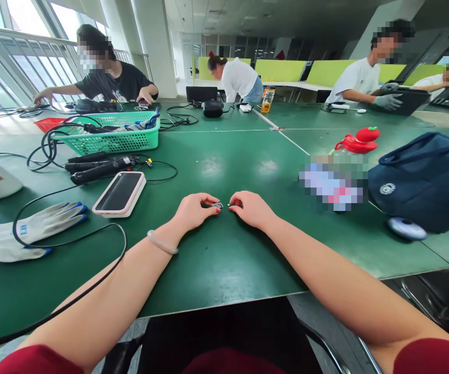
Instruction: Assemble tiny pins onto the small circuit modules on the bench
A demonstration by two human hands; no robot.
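Worktop [216, 270], green and slightly shiny, spread out under two bare hands that faced each other, apart, a little way in from the middle of its near edge. The left hand [193, 212] pinched a small circuit board [218, 205] between thumb and fingertips, with one end of the board poking out toward the right. The right hand [250, 209] had its thumb and finger drawn close around a tiny piece [229, 205], too small to make out, which was near the board but not touching it. A pale bracelet [162, 242] circled the left wrist.

Toward the left edge lay a white glove [25, 236] with blue trim, and a black cable [125, 240] looped over it and passed across the left forearm. Between the glove and the left hand, farther from the near edge, a phone [120, 193] rested in a pale pink case. Past it stood a green basket [119, 141] with cables and gloves inside. On the right side of the worktop, a dark blue bag [426, 179] slumped beside a bottle with a red lid [358, 143]. At the far edge, toward the left corner, was a person in a dark shirt [111, 83]
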